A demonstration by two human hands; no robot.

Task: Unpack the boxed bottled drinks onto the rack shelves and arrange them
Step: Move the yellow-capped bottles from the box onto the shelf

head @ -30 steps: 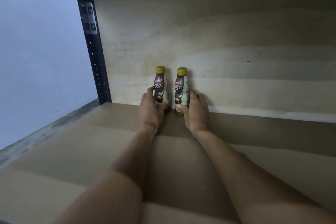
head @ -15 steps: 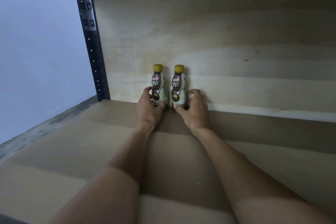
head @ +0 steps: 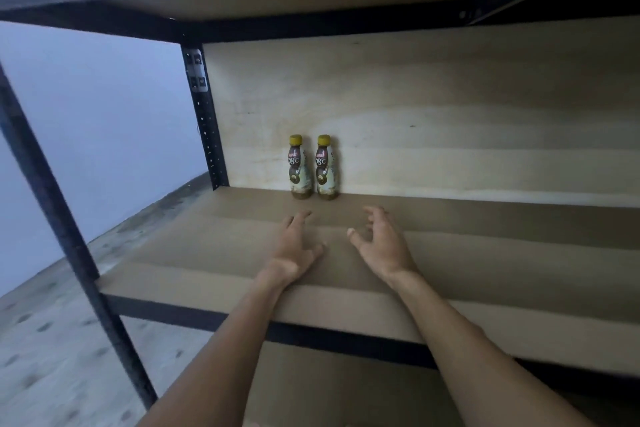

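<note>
Yellow-cap bottles (head: 300, 168) labelled "78°C", upright on shelf (head: 207, 253); L hand (head: 294, 244), R hand (head: 379, 243) spread.

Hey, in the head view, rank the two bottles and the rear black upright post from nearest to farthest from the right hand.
1. The right bottle, standing upright just beyond the right hand.
2. The left bottle, beside the first, on its left.
3. The rear upright post, farther off at the back left.
</note>
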